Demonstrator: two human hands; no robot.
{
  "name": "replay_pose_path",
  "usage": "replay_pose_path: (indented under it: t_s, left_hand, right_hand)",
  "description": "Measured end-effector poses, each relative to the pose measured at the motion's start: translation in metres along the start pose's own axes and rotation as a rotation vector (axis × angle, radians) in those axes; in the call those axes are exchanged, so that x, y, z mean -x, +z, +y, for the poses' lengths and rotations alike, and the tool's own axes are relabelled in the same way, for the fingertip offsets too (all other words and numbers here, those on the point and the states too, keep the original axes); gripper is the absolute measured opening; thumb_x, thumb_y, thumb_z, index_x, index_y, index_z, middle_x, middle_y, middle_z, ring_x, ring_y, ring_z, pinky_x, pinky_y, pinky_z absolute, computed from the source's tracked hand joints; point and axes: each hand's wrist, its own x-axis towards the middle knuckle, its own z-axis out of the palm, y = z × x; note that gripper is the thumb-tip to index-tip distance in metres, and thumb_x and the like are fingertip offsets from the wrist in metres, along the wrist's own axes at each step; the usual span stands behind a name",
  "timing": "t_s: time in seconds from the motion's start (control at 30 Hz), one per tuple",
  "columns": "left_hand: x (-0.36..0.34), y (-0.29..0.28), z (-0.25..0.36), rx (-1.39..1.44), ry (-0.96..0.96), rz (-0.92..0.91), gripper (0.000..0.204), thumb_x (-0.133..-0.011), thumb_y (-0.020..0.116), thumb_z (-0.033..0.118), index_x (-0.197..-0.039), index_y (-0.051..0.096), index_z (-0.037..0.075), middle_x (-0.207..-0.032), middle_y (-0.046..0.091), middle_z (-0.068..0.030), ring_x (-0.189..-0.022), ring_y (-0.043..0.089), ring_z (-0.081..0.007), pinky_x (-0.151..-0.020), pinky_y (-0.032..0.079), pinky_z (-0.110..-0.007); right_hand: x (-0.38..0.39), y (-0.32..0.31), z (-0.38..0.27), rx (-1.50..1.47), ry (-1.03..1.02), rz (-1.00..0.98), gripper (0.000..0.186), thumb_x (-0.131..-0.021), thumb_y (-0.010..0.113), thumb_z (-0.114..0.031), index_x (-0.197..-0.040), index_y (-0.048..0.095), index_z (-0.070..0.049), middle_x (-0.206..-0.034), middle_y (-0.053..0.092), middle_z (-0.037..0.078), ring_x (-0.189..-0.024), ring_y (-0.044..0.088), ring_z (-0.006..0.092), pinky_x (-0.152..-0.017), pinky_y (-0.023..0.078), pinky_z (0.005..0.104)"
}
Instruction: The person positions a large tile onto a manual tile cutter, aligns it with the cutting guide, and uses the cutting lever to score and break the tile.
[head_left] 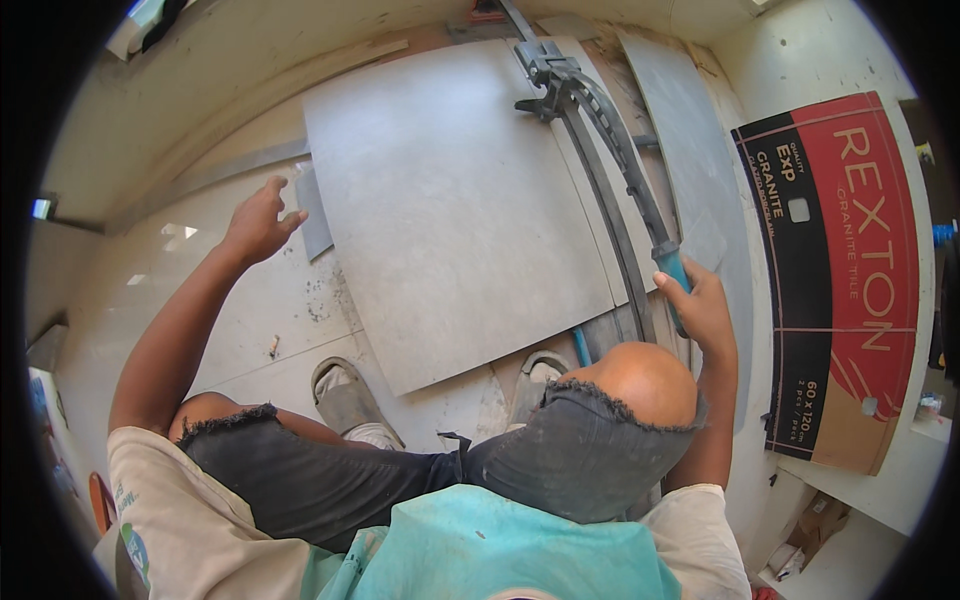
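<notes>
A large grey tile (pixel 440 210) lies flat before my feet, under the rail of a manual tile cutter (pixel 605 205). A thin straight line runs the length of the tile, left of the rail. My right hand (pixel 702 308) is wrapped round the blue grip of the cutter's long black lever, at the near end. The cutter's carriage (pixel 548 72) sits toward the far end of the rail. Left of the tile, my left hand (pixel 262 222) hangs in the air with its fingers apart, holding nothing. Near it is a small grey tile offcut (pixel 312 215).
A red and black tile carton (pixel 835 270) stands on the right. Between it and the cutter lies a long grey tile strip (pixel 690 150). My sandalled feet (pixel 355 405) are at the tile's near edge. A pale wall (pixel 250 70) bounds the far left.
</notes>
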Motion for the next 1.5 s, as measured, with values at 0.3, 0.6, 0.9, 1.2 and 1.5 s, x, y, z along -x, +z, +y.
replay_pose_path:
  t_s: [0.3, 0.6, 0.9, 1.2, 1.5]
  left_hand:
    - [0.003, 0.003, -0.016, 0.074, -0.052, -0.007, 0.058, -0.082, 0.069, 0.028, -0.125, 0.044, -0.002, -0.103, 0.062, -0.0272, -0.099, 0.061, -0.0381, -0.086, 0.047, -0.042]
    - [0.002, 0.006, -0.030, 0.105, -0.055, -0.001, 0.057, -0.082, 0.069, 0.027, -0.124, 0.044, -0.003, -0.103, 0.062, -0.0278, -0.099, 0.061, -0.0389, -0.085, 0.048, -0.042]
    - [0.002, 0.009, -0.032, 0.145, -0.085, -0.031, 0.057, -0.081, 0.069, 0.027, -0.123, 0.044, -0.003, -0.103, 0.062, -0.0271, -0.099, 0.061, -0.0385, -0.085, 0.047, -0.043]
    - [0.006, 0.014, -0.033, 0.166, -0.101, -0.054, 0.058, -0.081, 0.069, 0.026, -0.124, 0.043, -0.002, -0.102, 0.063, -0.0260, -0.100, 0.061, -0.0373, -0.086, 0.047, -0.043]
    - [0.007, 0.016, -0.037, 0.188, -0.144, -0.096, 0.058, -0.082, 0.067, 0.026, -0.126, 0.042, -0.003, -0.103, 0.061, -0.0254, -0.100, 0.059, -0.0378, -0.086, 0.046, -0.042]
  right_hand:
    - [-0.040, 0.015, -0.023, 0.060, -0.029, -0.001, 0.032, -0.083, 0.065, -0.024, -0.099, 0.064, 0.004, -0.067, 0.050, 0.000, -0.064, 0.043, 0.0085, -0.058, 0.038, 0.0269]
    - [-0.080, 0.024, -0.045, 0.115, -0.060, 0.026, 0.032, -0.083, 0.064, -0.033, -0.081, 0.061, -0.001, -0.067, 0.054, 0.002, -0.061, 0.047, 0.0095, -0.056, 0.038, 0.0266]
    - [-0.111, 0.030, -0.070, 0.129, -0.048, 0.020, 0.034, -0.083, 0.064, -0.032, -0.087, 0.063, 0.002, -0.071, 0.056, 0.004, -0.065, 0.050, 0.0105, -0.059, 0.040, 0.0268]
    - [-0.137, 0.034, -0.082, 0.129, -0.061, 0.041, 0.037, -0.083, 0.065, -0.033, -0.089, 0.064, 0.003, -0.071, 0.056, 0.004, -0.064, 0.050, 0.0110, -0.058, 0.040, 0.0268]
    - [-0.151, 0.040, -0.095, 0.122, -0.114, 0.045, 0.036, -0.082, 0.065, -0.031, -0.088, 0.064, 0.004, -0.063, 0.050, 0.002, -0.059, 0.046, 0.0111, -0.055, 0.039, 0.0287]
